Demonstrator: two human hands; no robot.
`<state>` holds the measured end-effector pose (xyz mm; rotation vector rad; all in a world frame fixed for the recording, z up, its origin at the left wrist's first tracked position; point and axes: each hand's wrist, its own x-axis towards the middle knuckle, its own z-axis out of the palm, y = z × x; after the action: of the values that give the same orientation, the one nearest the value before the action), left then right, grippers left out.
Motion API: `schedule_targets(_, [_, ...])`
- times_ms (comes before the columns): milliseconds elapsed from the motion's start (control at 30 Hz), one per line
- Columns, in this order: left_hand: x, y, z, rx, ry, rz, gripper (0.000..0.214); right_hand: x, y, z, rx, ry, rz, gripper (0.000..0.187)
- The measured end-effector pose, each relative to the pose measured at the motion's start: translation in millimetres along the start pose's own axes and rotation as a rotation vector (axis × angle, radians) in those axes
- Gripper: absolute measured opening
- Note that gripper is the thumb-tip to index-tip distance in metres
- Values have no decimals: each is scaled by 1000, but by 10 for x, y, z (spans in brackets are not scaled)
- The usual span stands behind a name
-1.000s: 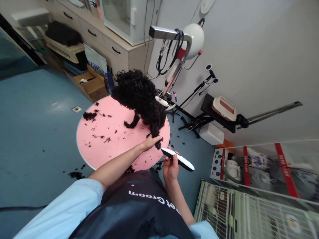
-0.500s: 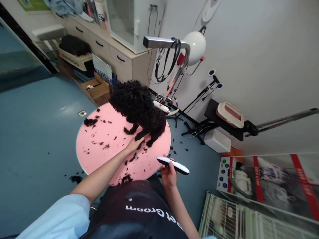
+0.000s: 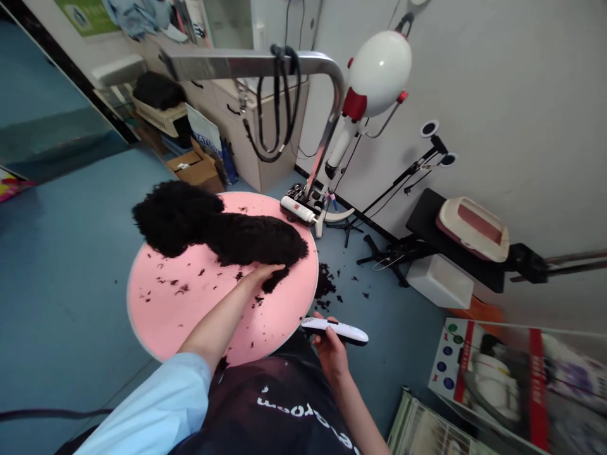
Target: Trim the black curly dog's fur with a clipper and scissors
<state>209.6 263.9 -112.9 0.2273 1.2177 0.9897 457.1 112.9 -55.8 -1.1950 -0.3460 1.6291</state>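
Note:
A black curly-haired dog point(image 3: 251, 237) stands on the round pink grooming table point(image 3: 190, 316), its fluffy head at the left edge and its rump to the right. My left hand point(image 3: 268, 273) is closed around one of its hind legs; the dog's hair covers some of the fingers. Off the table's near right edge, my right hand point(image 3: 329, 351) grips a white and black hair clipper point(image 3: 336, 330), its head pointing left. The clipper is apart from the dog. Tufts of cut black hair point(image 3: 183, 289) lie scattered over the tabletop.
Above the table's far side reaches a metal grooming arm point(image 3: 222, 65) with a looped black lead point(image 3: 277, 107). A white bottle point(image 3: 298, 208) rests at its base. Cut hair point(image 3: 326, 281) lies on the blue floor. To the right stand a litter tray point(image 3: 474, 227) and a clear-sided box point(image 3: 502, 379).
The dog has stretched out leftward, its head now past the table's left edge. My view has shifted, with the grooming arm appearing larger. Both hands keep their hold.

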Motion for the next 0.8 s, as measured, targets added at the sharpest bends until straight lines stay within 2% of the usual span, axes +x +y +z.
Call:
schedule_targets(67, [8, 32, 47, 21, 28, -52, 31, 97, -135, -102, -11, -28, 2, 34])
schedule_targets(133, [-59, 25, 174, 11, 32, -57, 19, 211, -259, -174, -7, -54, 25, 36])
schedule_targets(200, [-177, -6, 390, -91, -20, 5, 13, 332, -379, -211, -6, -87, 58, 39])
schedule_targets(267, [-309, -42, 652, -245, -120, 108, 25, 445, -490, -221, -8, -121, 90, 41])
schedule_targets(333, [-419, -73, 903, -268, -164, 129, 31, 542, -581, -212, -18, -156, 107, 41])
schedule_targets(467, [-533, -120, 1238, -196, 6, 114, 39, 675, -674, -166, -62, -269, 45, 37])
schedule_targets(533, [-570, -136, 1314, -279, 89, 137, 47, 716, -688, -132, -95, -309, -15, 38])
schedule_targets(600, [-621, -139, 1342, -405, 131, 95, 53, 746, -702, -93, -135, -323, -58, 40])
schedule_targets(667, [-686, -127, 1337, -532, 96, 51, 51, 768, -722, -52, -167, -326, -75, 42])
schedule_targets(800, [-809, -80, 1276, -677, -55, 116, 40, 783, -752, 45, -186, -342, -115, 43])
